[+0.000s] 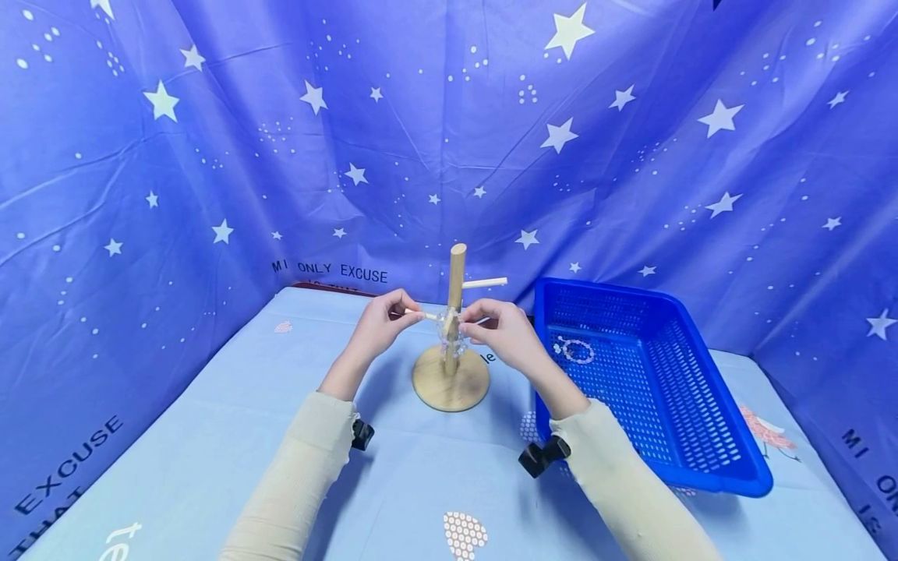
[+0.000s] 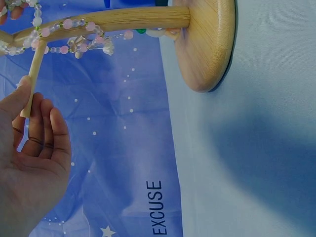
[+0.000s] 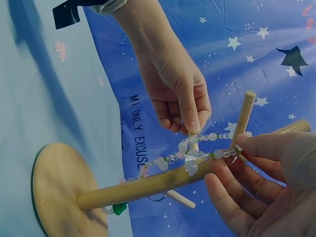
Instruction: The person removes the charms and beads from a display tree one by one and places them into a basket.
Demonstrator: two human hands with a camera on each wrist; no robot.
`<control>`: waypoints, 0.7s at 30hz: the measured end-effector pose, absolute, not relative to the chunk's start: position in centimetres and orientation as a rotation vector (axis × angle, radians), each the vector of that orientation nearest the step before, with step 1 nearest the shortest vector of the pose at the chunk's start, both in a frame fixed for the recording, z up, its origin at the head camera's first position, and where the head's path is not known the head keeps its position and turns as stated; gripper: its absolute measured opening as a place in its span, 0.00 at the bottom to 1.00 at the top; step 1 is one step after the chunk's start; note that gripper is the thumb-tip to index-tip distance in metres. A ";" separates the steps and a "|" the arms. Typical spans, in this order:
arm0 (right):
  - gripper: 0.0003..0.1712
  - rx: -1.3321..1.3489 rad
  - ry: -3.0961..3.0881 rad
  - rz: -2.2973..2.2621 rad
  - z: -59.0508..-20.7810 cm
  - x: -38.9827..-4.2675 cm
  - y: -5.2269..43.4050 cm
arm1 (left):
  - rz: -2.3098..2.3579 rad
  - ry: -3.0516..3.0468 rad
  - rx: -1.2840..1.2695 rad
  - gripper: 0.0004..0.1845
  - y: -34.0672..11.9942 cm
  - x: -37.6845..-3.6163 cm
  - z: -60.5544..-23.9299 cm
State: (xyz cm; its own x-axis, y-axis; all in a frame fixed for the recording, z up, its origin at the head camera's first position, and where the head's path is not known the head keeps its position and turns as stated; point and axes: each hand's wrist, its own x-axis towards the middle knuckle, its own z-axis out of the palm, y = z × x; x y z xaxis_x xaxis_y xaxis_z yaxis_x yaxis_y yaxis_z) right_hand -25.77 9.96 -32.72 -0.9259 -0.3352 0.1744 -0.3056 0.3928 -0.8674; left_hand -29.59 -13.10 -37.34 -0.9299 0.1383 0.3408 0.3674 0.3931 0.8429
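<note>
A wooden stand (image 1: 456, 273) with a round base and side pegs stands upright on the table. In the left wrist view, my left hand (image 2: 42, 148) pinches the end of one peg (image 2: 35, 74) between thumb and fingers. A beaded bracelet (image 3: 212, 137) of clear and pale beads loops over that peg, and my right hand (image 3: 266, 173) pinches its far side near the post. More pink and clear beads (image 2: 90, 26) hang along the post, with a small flower-shaped charm (image 2: 108, 48). A green piece (image 3: 119, 209) shows low by the post in the right wrist view.
To the right of the stand sits a blue plastic basket (image 1: 652, 290) with another beaded bracelet (image 1: 578, 352) inside. One more peg (image 1: 486, 283) sticks out to the right from the post. A blue star-patterned curtain (image 1: 435, 117) hangs behind the light blue tablecloth (image 1: 414, 483).
</note>
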 end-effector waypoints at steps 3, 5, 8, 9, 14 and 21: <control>0.09 -0.631 2.589 -1.615 -32.6 -25.5 9.9 | -1.563 -2.425 -0.462 0.06 -13.1 -29.6 -37.4; 0.09 -0.646 2.582 -1.619 -32.5 -25.4 9.9 | -1.563 -2.422 -0.467 0.07 -13.1 -29.7 -37.4; 0.08 -0.668 2.577 -1.619 -32.4 -25.2 9.9 | -1.561 -2.423 -0.468 0.06 -13.1 -29.7 -37.4; 0.08 -0.674 2.576 -1.619 -32.3 -25.2 9.9 | -1.562 -2.423 -0.466 0.06 -13.1 -29.7 -37.4; 0.08 -0.687 2.575 -1.613 -32.1 -24.9 9.9 | -1.557 -2.428 -0.456 0.06 -13.2 -29.7 -37.5; 0.08 -0.717 2.566 -1.599 -31.8 -24.3 10.0 | -1.561 -2.435 -0.442 0.06 -13.1 -29.6 -37.4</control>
